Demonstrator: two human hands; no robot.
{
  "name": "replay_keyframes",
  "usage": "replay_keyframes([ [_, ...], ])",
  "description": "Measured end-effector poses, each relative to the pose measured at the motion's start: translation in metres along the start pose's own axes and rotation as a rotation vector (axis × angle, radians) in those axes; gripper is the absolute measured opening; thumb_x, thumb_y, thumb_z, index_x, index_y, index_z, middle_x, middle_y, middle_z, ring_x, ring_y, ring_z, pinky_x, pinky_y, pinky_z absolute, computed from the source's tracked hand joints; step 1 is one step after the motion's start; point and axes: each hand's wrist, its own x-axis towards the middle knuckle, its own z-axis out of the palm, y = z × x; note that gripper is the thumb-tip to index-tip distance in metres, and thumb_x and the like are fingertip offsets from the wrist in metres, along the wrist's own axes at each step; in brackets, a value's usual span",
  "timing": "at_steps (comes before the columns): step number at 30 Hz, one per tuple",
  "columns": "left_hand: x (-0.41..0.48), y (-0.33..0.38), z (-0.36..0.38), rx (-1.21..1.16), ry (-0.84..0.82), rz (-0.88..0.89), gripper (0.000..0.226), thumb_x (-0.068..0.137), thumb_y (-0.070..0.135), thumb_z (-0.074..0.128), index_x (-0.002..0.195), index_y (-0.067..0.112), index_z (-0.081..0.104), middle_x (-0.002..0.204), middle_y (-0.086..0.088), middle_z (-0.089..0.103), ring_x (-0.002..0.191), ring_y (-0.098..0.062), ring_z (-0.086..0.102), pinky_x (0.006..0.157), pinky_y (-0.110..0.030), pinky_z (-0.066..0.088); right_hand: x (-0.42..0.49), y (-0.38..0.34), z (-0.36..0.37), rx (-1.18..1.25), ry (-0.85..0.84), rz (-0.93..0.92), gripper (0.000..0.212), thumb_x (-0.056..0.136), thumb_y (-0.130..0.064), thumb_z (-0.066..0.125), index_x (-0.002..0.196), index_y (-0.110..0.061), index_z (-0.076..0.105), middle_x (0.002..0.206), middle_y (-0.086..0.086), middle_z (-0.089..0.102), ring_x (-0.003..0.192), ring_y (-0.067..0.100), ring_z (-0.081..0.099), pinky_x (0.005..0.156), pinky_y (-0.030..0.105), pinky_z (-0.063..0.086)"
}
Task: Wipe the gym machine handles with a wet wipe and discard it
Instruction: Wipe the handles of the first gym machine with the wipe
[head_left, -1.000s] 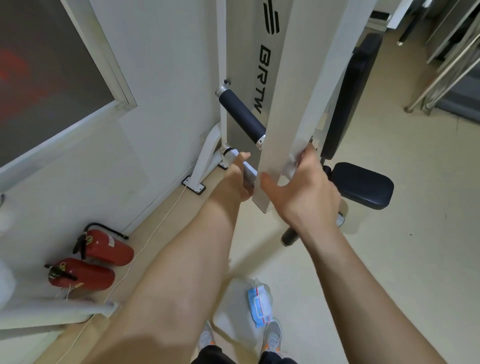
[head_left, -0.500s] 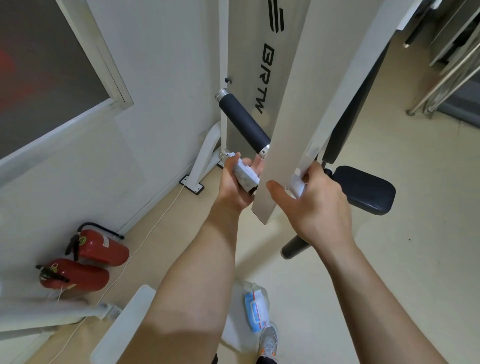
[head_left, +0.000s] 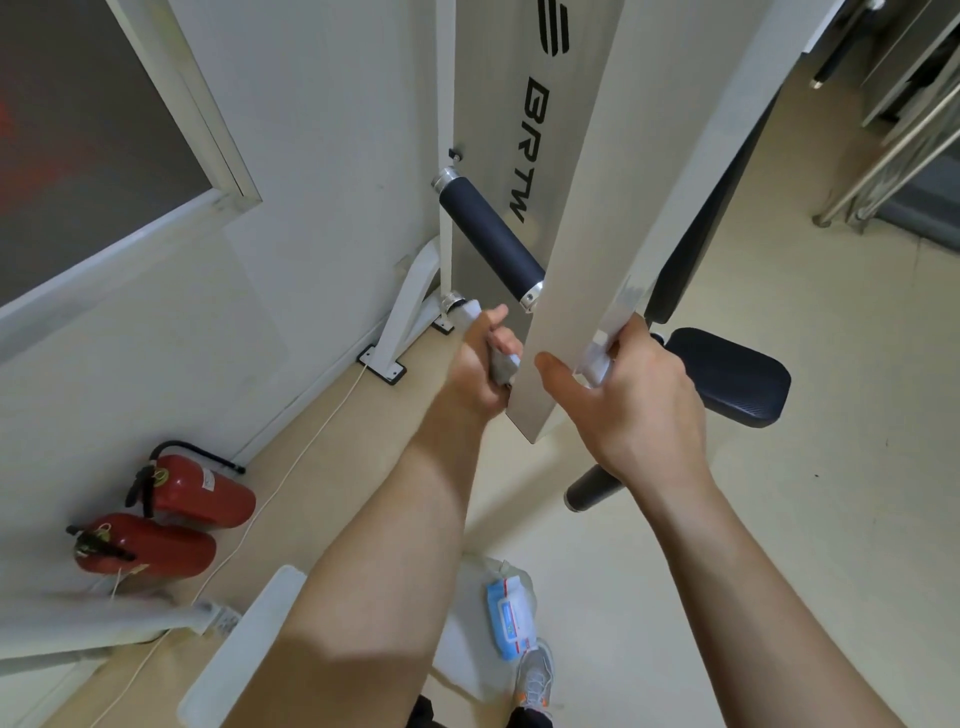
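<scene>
My left hand (head_left: 480, 364) held a white wet wipe (head_left: 505, 368) wrapped round the chrome-capped lower handle (head_left: 454, 302), just left of the flat white metal beam (head_left: 587, 208). My right hand (head_left: 639, 400) gripped that beam's right edge. The dark padded upper handle (head_left: 491, 241) jutted out left of the beam.

Two hands are showing at the white machine arm (head_left: 613, 208): left hand (head_left: 478, 369), right hand (head_left: 639, 400). One wet wipe (head_left: 505, 366) sitting in the left. Two dark grips (head_left: 488, 236) showing, one left of the arm, one below. Two fire extinguishers (head_left: 202, 493) lying far left. One wipes pack (head_left: 506, 616) lying below. One seat pad (head_left: 727, 374) sitting right.
</scene>
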Motion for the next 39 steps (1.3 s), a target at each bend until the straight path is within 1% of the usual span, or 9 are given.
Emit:
replay_keyframes([
  [5, -0.008, -0.006, -0.006, 0.085, -0.072, 0.003, 0.032, 0.094, 0.022, 0.063, 0.072, 0.021, 0.040, 0.051, 0.009, 0.048, 0.051, -0.006, 0.050, 0.071, -0.024, 0.052, -0.006, 0.007, -0.003, 0.015, -0.007, 0.002, 0.052, 0.078, -0.066, 0.062, 0.102, -0.021, 0.050, 0.092, -0.002, 0.064, 0.083, 0.027, 0.060, 0.070, 0.043, 0.054],
  [9, 0.000, 0.038, 0.007, 0.138, 0.287, 0.007, 0.040, 0.090, 0.012, 0.058, 0.057, 0.020, 0.038, 0.046, 0.009, 0.040, 0.038, -0.008, 0.040, 0.043, -0.014, 0.042, -0.011, 0.010, -0.003, 0.057, -0.016, -0.011, 0.052, 0.078, -0.066, 0.062, 0.100, -0.020, 0.052, 0.090, -0.002, 0.065, 0.084, 0.027, 0.060, 0.069, 0.044, 0.054],
  [14, -0.005, 0.040, 0.022, 0.250, 0.488, 0.100, 0.032, 0.087, 0.016, 0.050, 0.060, 0.018, 0.034, 0.052, 0.004, 0.033, 0.044, -0.016, 0.033, 0.049, -0.020, 0.035, -0.015, 0.003, 0.003, 0.054, 0.007, -0.028, 0.053, 0.078, -0.067, 0.061, 0.108, -0.023, 0.054, 0.096, -0.003, 0.068, 0.085, 0.026, 0.062, 0.069, 0.041, 0.055],
  [18, -0.019, 0.004, 0.001, 0.101, 0.130, -0.040, 0.028, 0.094, 0.014, 0.058, 0.069, 0.019, 0.046, 0.057, 0.006, 0.048, 0.049, -0.006, 0.049, 0.049, -0.019, 0.050, -0.012, -0.001, 0.004, 0.045, 0.028, -0.031, 0.057, 0.077, -0.068, 0.060, 0.109, -0.022, 0.053, 0.096, -0.001, 0.068, 0.084, 0.027, 0.062, 0.070, 0.042, 0.055],
  [22, -0.026, -0.003, -0.013, 0.127, 0.047, -0.038, 0.029, 0.095, 0.020, 0.060, 0.068, 0.018, 0.049, 0.056, 0.005, 0.052, 0.060, -0.010, 0.052, 0.060, -0.024, 0.054, -0.016, 0.002, 0.002, 0.072, 0.009, -0.027, 0.052, 0.078, -0.065, 0.063, 0.107, -0.023, 0.053, 0.092, -0.003, 0.066, 0.081, 0.026, 0.061, 0.068, 0.040, 0.054],
  [27, -0.018, 0.036, -0.004, 0.077, 0.202, 0.076, 0.051, 0.094, 0.015, 0.057, 0.045, 0.020, 0.044, 0.045, 0.008, 0.043, 0.038, -0.008, 0.044, 0.060, -0.023, 0.056, -0.022, 0.005, 0.003, 0.078, -0.002, -0.031, 0.053, 0.078, -0.066, 0.063, 0.104, -0.021, 0.053, 0.091, -0.002, 0.067, 0.082, 0.027, 0.061, 0.068, 0.042, 0.055],
  [29, -0.012, 0.039, 0.008, 0.182, 0.414, 0.138, 0.041, 0.093, 0.018, 0.054, 0.054, 0.018, 0.042, 0.052, 0.005, 0.039, 0.039, -0.011, 0.039, 0.068, -0.021, 0.056, -0.021, 0.003, 0.004, 0.051, 0.004, -0.036, 0.053, 0.079, -0.066, 0.062, 0.105, -0.020, 0.052, 0.092, -0.001, 0.066, 0.083, 0.027, 0.060, 0.068, 0.041, 0.054],
  [32, -0.012, 0.023, 0.020, 0.278, 0.450, 0.091, 0.029, 0.094, 0.022, 0.056, 0.068, 0.016, 0.044, 0.064, 0.001, 0.045, 0.052, -0.013, 0.044, 0.053, -0.019, 0.043, -0.019, 0.000, 0.004, 0.015, 0.026, -0.038, 0.053, 0.080, -0.066, 0.061, 0.105, -0.021, 0.052, 0.092, -0.001, 0.066, 0.082, 0.027, 0.060, 0.067, 0.039, 0.052],
  [39, -0.017, -0.004, -0.022, 0.226, 0.009, -0.040, 0.026, 0.079, 0.023, 0.077, 0.094, 0.016, 0.056, 0.085, -0.004, 0.058, 0.078, -0.017, 0.059, 0.072, -0.030, 0.059, -0.016, 0.002, 0.004, 0.049, 0.020, -0.033, 0.052, 0.079, -0.066, 0.062, 0.106, -0.022, 0.052, 0.093, -0.002, 0.066, 0.078, 0.024, 0.059, 0.066, 0.038, 0.054],
])
